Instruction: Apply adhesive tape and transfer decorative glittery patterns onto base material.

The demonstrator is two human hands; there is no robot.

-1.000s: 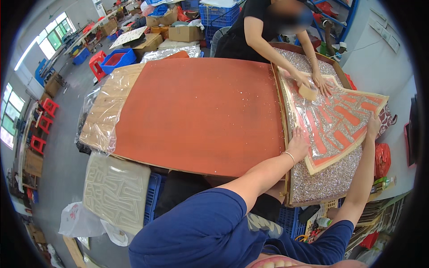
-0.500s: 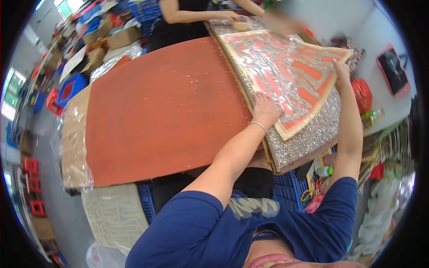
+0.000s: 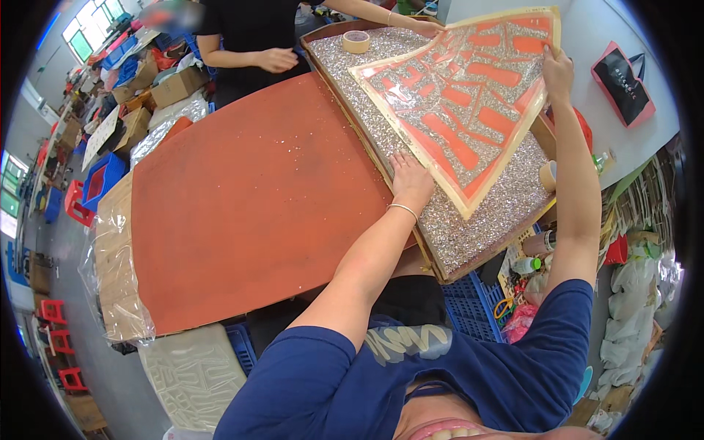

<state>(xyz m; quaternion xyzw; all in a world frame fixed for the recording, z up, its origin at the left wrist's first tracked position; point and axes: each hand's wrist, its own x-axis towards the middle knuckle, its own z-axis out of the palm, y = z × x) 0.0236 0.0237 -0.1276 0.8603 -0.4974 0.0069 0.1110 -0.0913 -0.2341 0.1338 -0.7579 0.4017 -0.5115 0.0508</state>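
My right hand (image 3: pixel 559 76) grips the right edge of a fan-shaped clear sheet (image 3: pixel 463 158) with red cut-out shapes and a cream taped border. The sheet is tilted up over a wooden tray (image 3: pixel 435 258) filled with silvery glitter flakes (image 3: pixel 480 238). Beside the sheet's near left border, my left hand (image 3: pixel 411 182) lies with fingers outstretched at the tray's left rim. A co-worker's hand (image 3: pixel 429 28) holds the sheet's far edge; that person's other hand (image 3: pixel 276 60) hovers over the far side of a reddish-brown board (image 3: pixel 249 198).
One tape roll (image 3: pixel 356 42) rests on the glitter at the far end, another (image 3: pixel 548 176) at the tray's right side. Scattered flakes dot the board. A blue crate (image 3: pixel 473 304) and a green-capped bottle (image 3: pixel 526 265) are below the tray; a patterned pale sheet (image 3: pixel 192 374) lies lower left.
The sheet has risen off the glitter at its right and far sides as my right hand went up. My left hand shifted left off it. The co-worker let go of the tape roll.
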